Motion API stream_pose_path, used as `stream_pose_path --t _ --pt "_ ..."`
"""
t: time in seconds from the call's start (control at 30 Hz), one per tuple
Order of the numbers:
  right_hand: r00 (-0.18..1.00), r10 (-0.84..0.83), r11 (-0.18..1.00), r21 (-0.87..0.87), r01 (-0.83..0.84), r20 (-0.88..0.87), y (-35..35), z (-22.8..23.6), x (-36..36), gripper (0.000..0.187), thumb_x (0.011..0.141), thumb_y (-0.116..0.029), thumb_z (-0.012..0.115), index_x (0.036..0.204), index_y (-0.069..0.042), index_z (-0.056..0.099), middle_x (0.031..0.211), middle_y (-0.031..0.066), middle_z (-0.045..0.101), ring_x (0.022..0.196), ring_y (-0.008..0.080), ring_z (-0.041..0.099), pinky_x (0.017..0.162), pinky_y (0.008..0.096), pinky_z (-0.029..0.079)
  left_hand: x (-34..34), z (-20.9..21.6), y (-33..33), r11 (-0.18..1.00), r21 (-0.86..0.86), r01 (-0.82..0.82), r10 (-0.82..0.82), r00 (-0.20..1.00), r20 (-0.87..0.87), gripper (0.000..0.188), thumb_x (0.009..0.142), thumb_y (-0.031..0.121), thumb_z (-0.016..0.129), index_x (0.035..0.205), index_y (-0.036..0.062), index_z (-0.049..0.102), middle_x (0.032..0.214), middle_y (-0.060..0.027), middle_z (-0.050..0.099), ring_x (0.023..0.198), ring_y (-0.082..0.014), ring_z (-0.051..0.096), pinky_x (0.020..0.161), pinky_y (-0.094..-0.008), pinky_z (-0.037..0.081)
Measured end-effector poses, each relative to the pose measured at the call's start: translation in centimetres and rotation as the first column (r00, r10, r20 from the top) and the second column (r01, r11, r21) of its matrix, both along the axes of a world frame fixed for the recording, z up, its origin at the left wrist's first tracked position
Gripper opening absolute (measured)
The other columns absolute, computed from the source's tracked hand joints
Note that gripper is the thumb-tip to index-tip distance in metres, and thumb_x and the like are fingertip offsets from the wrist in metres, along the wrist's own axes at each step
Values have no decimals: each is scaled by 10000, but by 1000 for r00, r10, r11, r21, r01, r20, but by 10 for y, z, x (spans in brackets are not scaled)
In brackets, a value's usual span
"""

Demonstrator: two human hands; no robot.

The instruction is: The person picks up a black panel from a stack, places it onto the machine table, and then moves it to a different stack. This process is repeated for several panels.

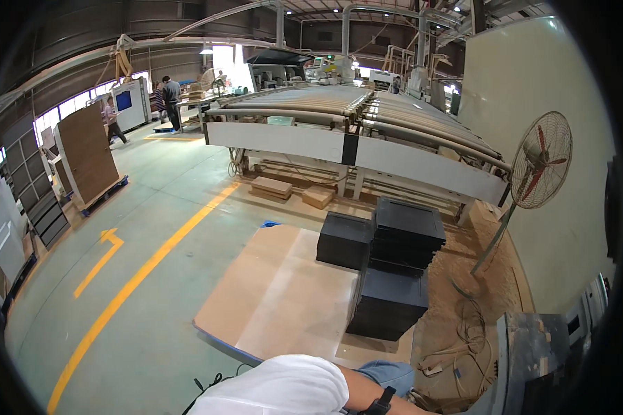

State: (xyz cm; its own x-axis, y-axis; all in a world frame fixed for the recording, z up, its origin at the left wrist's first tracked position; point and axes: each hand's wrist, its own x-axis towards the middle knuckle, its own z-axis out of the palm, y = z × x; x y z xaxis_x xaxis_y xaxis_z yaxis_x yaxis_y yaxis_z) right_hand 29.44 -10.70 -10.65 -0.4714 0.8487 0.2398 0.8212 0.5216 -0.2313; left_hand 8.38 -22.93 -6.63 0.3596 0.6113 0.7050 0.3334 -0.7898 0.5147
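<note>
Neither of my hands is in the picture. At the lower edge my white sleeve (284, 384) and a bare arm (363, 391) reach toward the right, with a black strap (381, 402) on the arm. The hand beyond it is cut off by the edge. Nearest to this arm stand stacks of black panels (389, 294), on a large brown board (256, 277) with a pale band across it. A taller black stack (408, 228) is behind, and a lower one (344, 238) beside it on the left.
A long roller conveyor (298, 104) spans the back. At right are a floor fan (541, 162), loose cables (467, 339) and a grey machine (533, 353). Yellow lines (145, 277) mark the floor at left. Several people (172, 100) are far back.
</note>
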Motion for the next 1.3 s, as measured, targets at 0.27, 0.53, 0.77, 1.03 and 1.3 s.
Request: stream_pose_path --t 0.27,0.53,0.77,1.03,1.3 --pt "999 -36 999 -24 37 15 -6 -3 6 476 892 -372 591 1175 11 587 1132 203 614 1033 342 590 889 377 473 -9 15 -19 1000 -26 -5 4 1000 -12 274 883 319 642 998 73 673 946 -99 673 883 -291 627 742 -395 506" --pt "998 -56 998 -39 58 41 -12 -4 16 504 886 -389 590 1190 13 572 1148 204 604 1049 341 580 900 378 465 9 28 -19 994 45 97 -99 994 48 234 875 275 661 980 67 678 937 -100 682 833 -278 644 689 -380 516" --pt "993 -105 993 -43 108 56 -16 -6 29 529 881 -404 589 1202 15 559 1163 205 594 1063 340 571 910 378 458 17 32 -23 992 57 110 -112 993 44 235 870 284 666 972 73 683 918 -98 685 831 -272 650 688 -374 520" --pt "977 -195 976 -78 202 81 -17 -14 51 557 876 -421 588 1217 17 544 1179 206 584 1079 339 561 922 379 450 24 22 -20 988 -20 153 -153 988 8 252 868 294 666 979 69 684 928 -107 687 836 -274 650 695 -378 521" --pt "958 -273 954 -105 281 90 -15 -20 67 586 870 -438 587 1232 19 529 1195 207 573 1095 337 552 934 379 442 41 17 -5 949 -187 254 -255 967 14 261 853 295 678 986 71 687 928 -109 690 838 -279 653 698 -385 519"
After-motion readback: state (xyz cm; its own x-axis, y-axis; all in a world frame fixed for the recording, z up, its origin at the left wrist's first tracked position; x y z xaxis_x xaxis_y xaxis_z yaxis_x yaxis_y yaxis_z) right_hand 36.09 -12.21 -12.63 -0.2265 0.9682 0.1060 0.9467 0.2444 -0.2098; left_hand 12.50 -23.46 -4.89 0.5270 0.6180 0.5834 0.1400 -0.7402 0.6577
